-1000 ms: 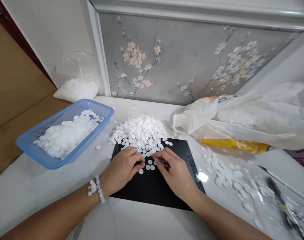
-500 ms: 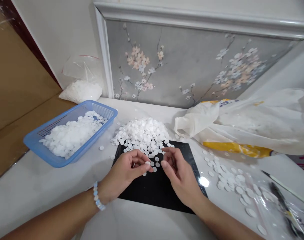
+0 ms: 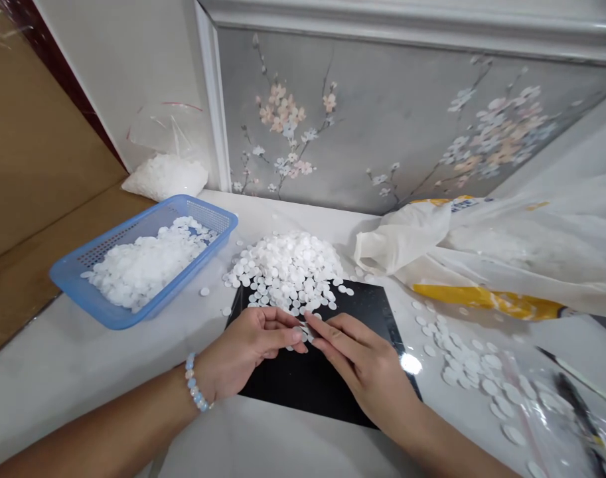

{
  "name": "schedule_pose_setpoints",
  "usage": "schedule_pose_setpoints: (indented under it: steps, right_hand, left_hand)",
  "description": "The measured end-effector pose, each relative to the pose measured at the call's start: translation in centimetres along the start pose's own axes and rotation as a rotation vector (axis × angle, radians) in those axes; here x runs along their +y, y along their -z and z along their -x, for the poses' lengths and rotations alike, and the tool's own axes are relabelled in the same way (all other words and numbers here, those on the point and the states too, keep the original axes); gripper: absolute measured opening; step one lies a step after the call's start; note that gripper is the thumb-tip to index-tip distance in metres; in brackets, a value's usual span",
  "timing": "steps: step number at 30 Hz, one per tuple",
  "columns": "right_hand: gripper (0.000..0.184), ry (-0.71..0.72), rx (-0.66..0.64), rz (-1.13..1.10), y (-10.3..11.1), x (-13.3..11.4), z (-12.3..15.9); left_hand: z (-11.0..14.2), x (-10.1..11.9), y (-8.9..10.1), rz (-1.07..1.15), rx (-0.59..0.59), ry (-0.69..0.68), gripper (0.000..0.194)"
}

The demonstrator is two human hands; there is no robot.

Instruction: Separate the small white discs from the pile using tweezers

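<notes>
White discs (image 3: 295,262): They are small, flat and round. A big heap of them sits on the table (image 3: 203,438) and spills over the far edge of the black mat (image 3: 303,392). A few lie on the mat, just under the fingertips.

Left hand (image 3: 250,348): It is over the mat, in front of the heap. The thumb and pointing finger are pinched close, with a small white disc (image 3: 297,334) at the tips. The other fingers are curled in.

Right hand (image 3: 365,355): It comes in from the other side, with its tips just beside the left ones. The thumb and pointing finger have a little gap at the ends. I cannot tell if they hold anything.

Bracelet (image 3: 196,385): Blue and pale beads go around the left wrist.

Blue basket (image 3: 61,269): It stands to the left of the heap, with lots of discs inside.

Clear bag (image 3: 166,176): It leans by the wall behind the basket, full of white bits.

Big plastic bag (image 3: 512,272): It lies on the right, white with some yellow.

Loose discs (image 3: 474,362): These are spread out in front of the big plastic bag.

Thin stick (image 3: 581,379): It has a dark tip and lies near the loose discs.
</notes>
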State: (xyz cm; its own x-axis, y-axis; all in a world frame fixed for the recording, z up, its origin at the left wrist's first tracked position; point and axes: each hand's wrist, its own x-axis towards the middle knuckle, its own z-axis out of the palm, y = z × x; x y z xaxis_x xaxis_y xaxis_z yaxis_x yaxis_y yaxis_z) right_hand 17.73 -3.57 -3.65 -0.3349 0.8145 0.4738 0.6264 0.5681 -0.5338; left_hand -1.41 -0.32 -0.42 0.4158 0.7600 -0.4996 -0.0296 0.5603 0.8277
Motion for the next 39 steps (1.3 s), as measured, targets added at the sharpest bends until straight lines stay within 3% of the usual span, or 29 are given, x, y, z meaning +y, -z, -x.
schedule_pose_setpoints:
  steps: [11,25,39]
  right_hand:
    - [0.031,0.028,-0.017,0.038,0.13,0.08,-0.02]
    - [0.031,0.03,-0.045,0.069,0.48,-0.12,-0.16]
    - [0.029,0.045,-0.061,0.062,0.45,-0.03,-0.19]
  left_hand:
    - [-0.38,-0.48,0.35,-0.131,-0.048,-0.091,0.023]
    - [-0.08,0.13,0.14,-0.193,-0.028,-0.051,0.02]
    - [-0.15,0.07,0.36,-0.244,-0.057,-0.097,0.018]
